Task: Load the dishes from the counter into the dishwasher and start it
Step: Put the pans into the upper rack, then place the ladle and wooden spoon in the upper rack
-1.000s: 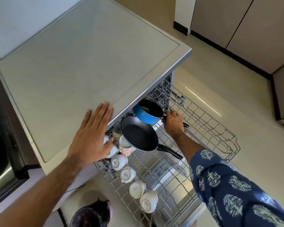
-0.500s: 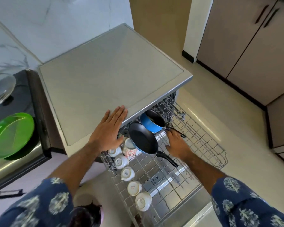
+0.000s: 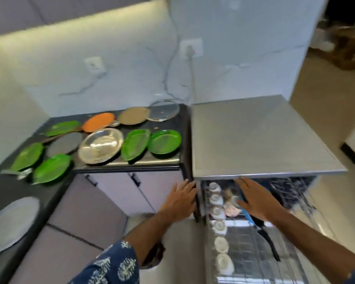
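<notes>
My hands are empty, fingers spread: the left (image 3: 179, 202) at bottom centre beside the dishwasher (image 3: 260, 138), the right (image 3: 256, 198) over its pulled-out rack (image 3: 254, 242) at lower right. Cups (image 3: 219, 227) and a pan (image 3: 263, 228) are loaded. Plates (image 3: 164, 141) and lids (image 3: 100, 145) still crowd the counter (image 3: 180, 121) at centre left, so by my reckoning much remains, the start included.

Glossy green plastic plates (image 3: 164, 141), shiny steel plate (image 3: 100, 145), matt dishwasher top (image 3: 260, 136).
</notes>
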`<action>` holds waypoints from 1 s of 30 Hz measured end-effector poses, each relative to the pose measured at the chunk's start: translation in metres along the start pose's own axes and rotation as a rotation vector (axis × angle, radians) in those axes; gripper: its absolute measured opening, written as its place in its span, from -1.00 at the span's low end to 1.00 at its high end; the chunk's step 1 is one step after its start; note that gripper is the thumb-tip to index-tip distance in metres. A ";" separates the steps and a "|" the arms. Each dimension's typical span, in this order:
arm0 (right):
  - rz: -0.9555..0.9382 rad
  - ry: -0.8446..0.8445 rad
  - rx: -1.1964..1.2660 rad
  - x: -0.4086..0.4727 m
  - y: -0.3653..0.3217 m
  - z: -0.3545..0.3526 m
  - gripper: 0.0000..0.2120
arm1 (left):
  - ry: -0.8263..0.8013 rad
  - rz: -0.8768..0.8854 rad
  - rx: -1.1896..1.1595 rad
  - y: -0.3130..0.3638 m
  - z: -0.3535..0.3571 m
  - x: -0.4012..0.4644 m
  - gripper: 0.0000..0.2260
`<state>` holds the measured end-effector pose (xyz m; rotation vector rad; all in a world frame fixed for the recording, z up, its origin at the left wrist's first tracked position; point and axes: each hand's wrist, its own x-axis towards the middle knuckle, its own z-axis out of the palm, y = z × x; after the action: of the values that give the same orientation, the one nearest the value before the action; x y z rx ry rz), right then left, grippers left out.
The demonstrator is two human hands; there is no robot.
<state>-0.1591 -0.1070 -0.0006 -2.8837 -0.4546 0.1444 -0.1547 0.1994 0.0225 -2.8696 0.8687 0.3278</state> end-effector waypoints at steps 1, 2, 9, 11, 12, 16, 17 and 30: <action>-0.044 0.004 -0.001 0.013 -0.021 -0.008 -0.26 | 0.031 -0.041 -0.002 -0.017 -0.006 -0.021 -0.54; -0.088 0.008 0.013 0.026 -0.043 -0.017 -0.27 | 0.074 -0.091 -0.018 -0.035 -0.015 -0.042 -0.57; -0.351 0.078 -0.058 0.111 -0.201 -0.054 -0.25 | 0.261 -0.430 -0.095 -0.151 -0.022 -0.167 -0.64; -0.408 0.065 -0.092 0.133 -0.254 -0.051 -0.25 | 0.271 -0.525 -0.102 -0.182 -0.009 -0.208 -0.62; -0.434 0.062 -0.100 0.145 -0.282 -0.049 -0.26 | 0.272 -0.559 -0.106 -0.198 -0.004 -0.229 -0.62; -0.531 0.023 -0.135 0.180 -0.402 -0.035 -0.29 | 0.236 -0.666 -0.117 -0.264 0.016 -0.313 -0.57; -0.559 0.009 -0.144 0.188 -0.433 -0.030 -0.30 | 0.239 -0.697 -0.124 -0.284 0.021 -0.334 -0.57; -0.810 -0.093 -0.220 0.269 -0.711 0.016 -0.36 | 0.384 -0.980 -0.117 -0.453 0.069 -0.509 -0.59</action>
<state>-0.1139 0.6408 0.1304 -2.6370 -1.6792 0.0926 -0.3257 0.8576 0.1046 -3.0717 -0.5980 -0.2947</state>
